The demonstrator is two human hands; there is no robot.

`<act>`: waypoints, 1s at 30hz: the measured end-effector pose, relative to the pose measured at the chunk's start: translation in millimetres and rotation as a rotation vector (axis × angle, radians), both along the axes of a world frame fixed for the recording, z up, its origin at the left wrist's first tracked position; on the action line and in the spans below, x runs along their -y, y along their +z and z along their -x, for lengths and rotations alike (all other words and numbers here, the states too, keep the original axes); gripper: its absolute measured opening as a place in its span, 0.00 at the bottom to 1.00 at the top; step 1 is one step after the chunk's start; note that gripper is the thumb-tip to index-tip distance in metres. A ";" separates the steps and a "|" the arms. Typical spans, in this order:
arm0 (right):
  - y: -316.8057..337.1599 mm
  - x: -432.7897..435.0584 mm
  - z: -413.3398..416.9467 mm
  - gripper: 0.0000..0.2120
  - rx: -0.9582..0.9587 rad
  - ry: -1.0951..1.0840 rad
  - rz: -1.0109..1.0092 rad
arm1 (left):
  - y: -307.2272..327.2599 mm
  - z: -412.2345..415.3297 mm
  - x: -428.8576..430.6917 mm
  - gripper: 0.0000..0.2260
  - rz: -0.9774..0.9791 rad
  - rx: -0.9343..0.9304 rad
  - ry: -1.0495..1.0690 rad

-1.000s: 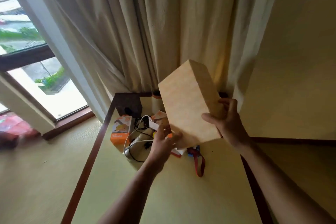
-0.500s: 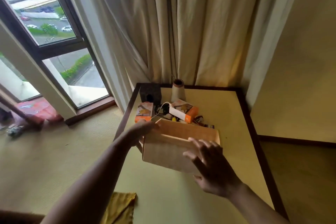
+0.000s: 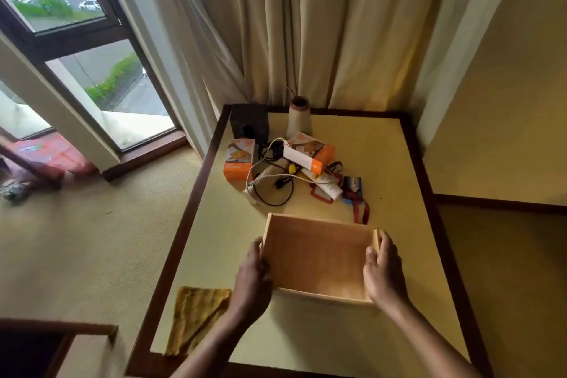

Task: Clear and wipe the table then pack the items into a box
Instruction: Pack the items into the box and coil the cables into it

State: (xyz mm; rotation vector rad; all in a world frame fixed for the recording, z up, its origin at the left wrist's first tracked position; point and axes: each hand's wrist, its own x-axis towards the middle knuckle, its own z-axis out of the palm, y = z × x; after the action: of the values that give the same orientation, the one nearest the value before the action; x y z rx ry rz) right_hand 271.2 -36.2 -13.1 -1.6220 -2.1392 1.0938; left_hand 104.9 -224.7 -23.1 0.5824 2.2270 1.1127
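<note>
An open, empty cardboard box (image 3: pixel 319 258) sits mouth up on the table (image 3: pixel 399 224). My left hand (image 3: pixel 253 276) grips its left wall and my right hand (image 3: pixel 382 273) grips its right wall. Behind the box lies a heap of items: an orange carton (image 3: pixel 238 159), a white and orange carton (image 3: pixel 308 153), tangled cables (image 3: pixel 273 181), a white tube (image 3: pixel 323 183) and a red lanyard (image 3: pixel 357 209). A folded yellow cloth (image 3: pixel 194 316) lies on the table's near left corner.
A black cube (image 3: pixel 249 121) and a cone-shaped vase (image 3: pixel 299 116) stand at the table's far edge against the curtain (image 3: pixel 306 24). The window (image 3: pixel 61 24) is on the left above carpeted floor. A dark-framed piece of furniture (image 3: pixel 55 347) shows at bottom left.
The box was held up bottom-first before the curtain, then turned mouth up and lowered onto the table. Both hands shifted to its side walls. The view tilted down.
</note>
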 end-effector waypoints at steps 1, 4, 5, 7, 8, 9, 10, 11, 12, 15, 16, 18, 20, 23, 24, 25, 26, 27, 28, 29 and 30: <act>-2.3 4.9 0.7 0.24 -0.016 -0.009 -0.010 | -3.8 0.0 2.0 0.27 0.008 0.000 -0.006; -7.5 13.9 1.0 0.26 -0.023 -0.029 -0.033 | -13.9 -1.1 6.7 0.30 0.048 -0.007 -0.027; -9.3 15.6 0.6 0.28 -0.017 -0.029 -0.047 | -12.2 -3.5 8.2 0.30 0.063 -0.025 -0.048; -13.3 18.8 -1.3 0.30 -0.012 -0.022 -0.082 | -10.5 -6.8 12.0 0.29 0.091 -0.087 -0.094; -16.7 20.0 -0.7 0.30 0.000 -0.020 -0.095 | -12.8 -6.3 12.9 0.28 0.102 -0.104 -0.105; -17.4 20.5 -0.9 0.29 0.019 -0.025 -0.106 | -13.2 -6.0 12.9 0.27 0.109 -0.115 -0.110; -17.1 20.4 -0.7 0.28 0.050 -0.034 -0.116 | -13.2 -5.0 12.0 0.25 0.125 -0.121 -0.106; -17.2 18.8 0.8 0.27 0.089 -0.040 -0.137 | -12.5 -2.5 9.6 0.23 0.157 -0.122 -0.087; -15.7 16.4 2.8 0.26 0.125 -0.037 -0.179 | -10.6 1.3 6.4 0.22 0.191 -0.140 -0.060; -3.3 4.0 14.9 0.27 0.131 0.036 -0.309 | 4.8 20.3 -8.1 0.23 0.256 -0.251 -0.005; 0.5 -3.6 24.0 0.27 0.102 0.073 -0.324 | 10.2 32.2 -15.9 0.22 0.259 -0.286 0.014; 8.6 -19.7 45.1 0.24 0.032 0.151 -0.328 | 21.9 60.1 -34.7 0.20 0.241 -0.348 0.048; 15.9 -40.3 75.6 0.23 -0.020 0.219 -0.327 | 32.3 98.6 -58.2 0.18 0.205 -0.407 0.074; 25.4 -72.9 124.0 0.20 -0.048 0.277 -0.329 | 39.9 157.5 -95.2 0.17 0.213 -0.474 0.103; 25.8 -85.1 141.7 0.20 -0.028 0.293 -0.321 | 38.2 177.5 -108.1 0.17 0.236 -0.466 0.114; 26.3 -94.6 156.1 0.21 0.006 0.307 -0.315 | 34.7 193.9 -118.2 0.17 0.265 -0.452 0.118; 24.9 -105.6 171.7 0.22 0.045 0.322 -0.308 | 30.0 210.1 -129.3 0.17 0.300 -0.436 0.116; 24.7 -113.8 184.2 0.23 0.084 0.331 -0.293 | 26.1 222.1 -136.9 0.18 0.338 -0.414 0.113; 23.3 -123.4 197.4 0.23 0.117 0.332 -0.273 | 20.4 233.7 -145.6 0.19 0.376 -0.393 0.112; 22.5 -130.5 207.4 0.24 0.141 0.333 -0.263 | 15.2 242.6 -152.1 0.22 0.409 -0.379 0.109; 20.5 -137.4 216.4 0.25 0.163 0.339 -0.260 | 9.6 250.3 -158.4 0.26 0.443 -0.375 0.102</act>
State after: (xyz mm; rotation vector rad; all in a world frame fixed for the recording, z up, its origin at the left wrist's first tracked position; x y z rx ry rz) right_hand 54.8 101.2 7.4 -1.3035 -2.6057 0.7417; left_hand -145.3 -66.3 -13.6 0.5198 2.7411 0.5486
